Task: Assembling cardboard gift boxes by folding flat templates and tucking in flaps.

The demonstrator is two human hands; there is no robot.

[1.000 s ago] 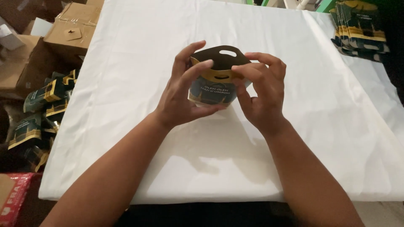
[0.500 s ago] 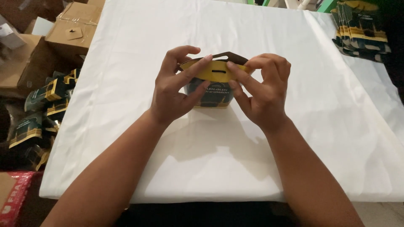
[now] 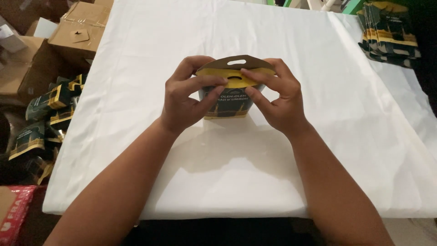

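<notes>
Head view: one small dark carton [image 3: 226, 104] with yellow trim and slotted handle flaps, held upright at the middle of the white-covered table [image 3: 136, 91]; left hand [image 3: 184, 98] and right hand [image 3: 280, 100] grip it from either side, fingers closed on the yellow flap at its top. Stack of flat dark-and-yellow cartons [image 3: 389, 34] at the table's far right corner. Loose flat cartons [image 3: 43, 116] and brown cardboard boxes [image 3: 82, 29] off the left edge.

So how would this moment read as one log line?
left hand: grips small box | right hand: pinches handle flaps | box: upright on white table
</notes>
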